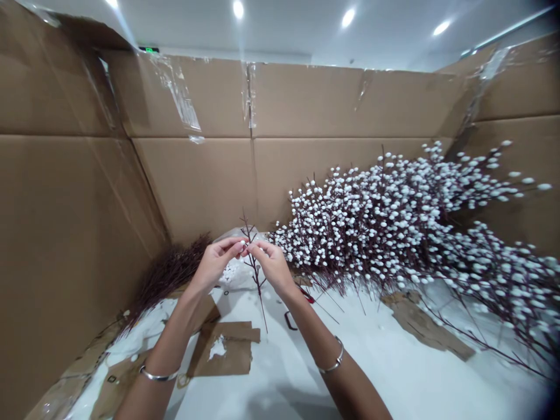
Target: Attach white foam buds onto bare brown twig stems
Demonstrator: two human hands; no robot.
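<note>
My right hand [273, 265] pinches a thin dark branched twig [259, 291] upright over the white table [394, 373]; the stem hangs down below the fingers. My left hand [216, 259] is closed in a pinch on a small white bead [243, 243] held against the twig's upper part. Both wrists wear a silver bangle. Just behind the hands lies a small heap of loose white beads [228, 273].
A big pile of twigs covered in white beads [394, 227] fills the right side. A bundle of bare dark twigs [168, 274] lies at the left. Torn cardboard scraps [227, 350] lie on the table. Tall cardboard walls [65, 221] enclose left, back and right.
</note>
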